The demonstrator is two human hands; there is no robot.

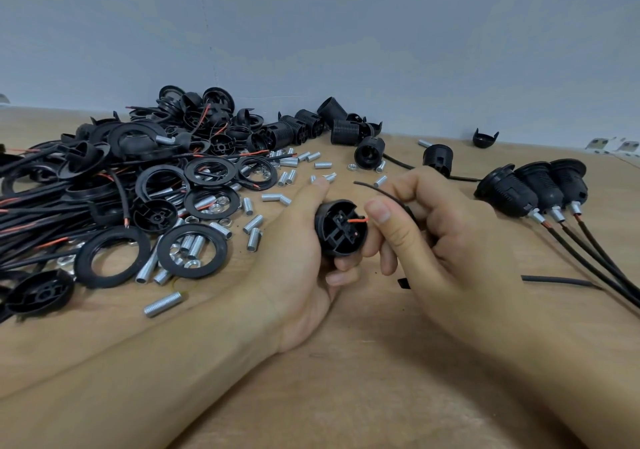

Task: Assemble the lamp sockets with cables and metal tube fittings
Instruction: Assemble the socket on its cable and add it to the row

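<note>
My left hand (294, 258) grips a black lamp socket (341, 228) at the middle of the table, its terminal end turned towards me. My right hand (433, 227) pinches a black cable (379, 190) between thumb and fingers. The cable's red wire end (358, 220) reaches into the socket's terminal block, and its black strand curves up behind my thumb. Most of the cable is hidden inside my right hand.
A heap of black rings (192, 251), caps and cables (41, 202) fills the left. Threaded metal tubes (162, 305) and nuts lie scattered around it. Loose sockets (369, 152) stand at the back. Three assembled sockets with cables (535, 189) lie at the right.
</note>
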